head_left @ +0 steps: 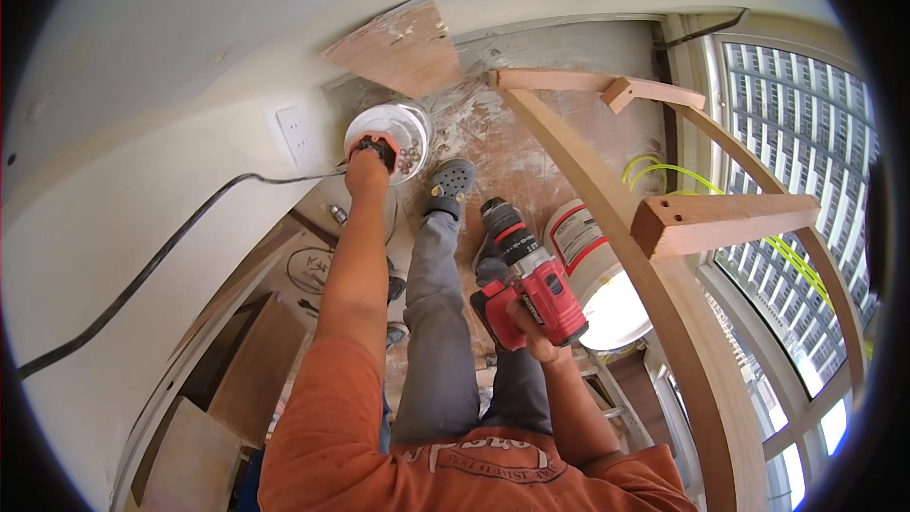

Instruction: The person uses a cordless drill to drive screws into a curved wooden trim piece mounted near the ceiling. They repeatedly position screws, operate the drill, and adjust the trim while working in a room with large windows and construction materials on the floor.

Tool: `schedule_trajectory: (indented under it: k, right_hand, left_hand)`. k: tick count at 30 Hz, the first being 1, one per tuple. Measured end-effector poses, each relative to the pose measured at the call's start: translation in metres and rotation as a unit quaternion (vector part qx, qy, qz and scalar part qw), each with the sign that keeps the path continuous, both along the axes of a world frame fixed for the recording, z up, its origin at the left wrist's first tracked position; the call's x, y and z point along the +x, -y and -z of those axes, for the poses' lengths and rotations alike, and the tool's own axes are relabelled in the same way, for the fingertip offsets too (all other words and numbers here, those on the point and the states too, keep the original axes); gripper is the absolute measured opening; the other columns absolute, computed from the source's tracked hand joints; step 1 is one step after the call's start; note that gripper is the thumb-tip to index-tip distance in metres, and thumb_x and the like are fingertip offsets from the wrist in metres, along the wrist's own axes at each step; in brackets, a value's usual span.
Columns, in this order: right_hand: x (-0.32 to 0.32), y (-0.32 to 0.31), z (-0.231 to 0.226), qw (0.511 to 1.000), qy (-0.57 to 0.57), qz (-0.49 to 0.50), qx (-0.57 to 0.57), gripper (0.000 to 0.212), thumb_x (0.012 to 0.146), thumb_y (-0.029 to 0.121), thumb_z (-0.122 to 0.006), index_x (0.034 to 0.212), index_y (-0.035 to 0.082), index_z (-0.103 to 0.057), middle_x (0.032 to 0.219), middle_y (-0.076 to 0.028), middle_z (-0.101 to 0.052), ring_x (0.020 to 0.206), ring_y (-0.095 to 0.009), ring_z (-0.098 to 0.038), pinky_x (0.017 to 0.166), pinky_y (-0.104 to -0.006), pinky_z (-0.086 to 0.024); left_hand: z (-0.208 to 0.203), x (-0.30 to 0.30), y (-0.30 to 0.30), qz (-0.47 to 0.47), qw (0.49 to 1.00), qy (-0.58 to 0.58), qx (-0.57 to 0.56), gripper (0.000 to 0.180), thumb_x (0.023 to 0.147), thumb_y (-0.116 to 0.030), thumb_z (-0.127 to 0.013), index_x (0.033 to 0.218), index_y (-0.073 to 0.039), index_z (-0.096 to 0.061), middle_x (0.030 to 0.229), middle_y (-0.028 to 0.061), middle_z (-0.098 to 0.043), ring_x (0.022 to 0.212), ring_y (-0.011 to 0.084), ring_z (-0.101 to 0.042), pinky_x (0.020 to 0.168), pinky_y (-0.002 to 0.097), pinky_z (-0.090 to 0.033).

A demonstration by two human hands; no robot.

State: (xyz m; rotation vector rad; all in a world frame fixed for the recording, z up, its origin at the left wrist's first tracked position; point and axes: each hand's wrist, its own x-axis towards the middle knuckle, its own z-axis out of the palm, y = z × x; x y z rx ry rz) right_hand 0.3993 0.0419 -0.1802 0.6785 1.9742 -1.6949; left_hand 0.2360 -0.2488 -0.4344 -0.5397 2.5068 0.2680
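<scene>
Forward stretches the left hand (366, 169) over a bucket (387, 117), hold unclear; the right hand (539, 336) grips a drill (545, 292).

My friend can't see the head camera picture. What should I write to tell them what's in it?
Seen from above, a person's right hand holds a red drill; the left hand is at a white bucket near a wall, with an orange and black object too unclear to name. A wooden frame is on the right, before windows.
</scene>
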Motion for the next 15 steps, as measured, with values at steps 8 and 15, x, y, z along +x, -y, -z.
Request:
schedule_trajectory:
  k: [8,15]
  right_hand:
    - [-0.029,0.011,-0.03,0.995,-0.078,-0.053,0.018,0.026,0.088,0.018,-0.065,0.111,0.005,-0.064,0.103,-0.012,-0.067,0.098,-0.029,-0.064,0.085,-0.0377,-0.049]
    - [-0.052,0.016,-0.056,0.99,-0.065,0.074,-0.097,0.031,0.086,0.014,-0.066,0.115,0.006,-0.062,0.103,-0.008,-0.065,0.096,-0.02,-0.062,0.084,-0.0351,-0.049]
  left_hand:
    - [-0.006,0.017,0.032,0.01,0.994,-0.073,0.075,0.019,0.081,-0.016,-0.065,0.095,-0.003,-0.068,0.094,0.0176,-0.069,0.086,0.0364,-0.066,0.077,0.0445,-0.052]
    - [-0.164,-0.017,-0.054,-0.441,0.693,-0.017,0.569,0.016,0.089,-0.009,-0.066,0.101,0.0,-0.06,0.092,0.0071,-0.065,0.087,0.0204,-0.066,0.072,0.0329,-0.055]
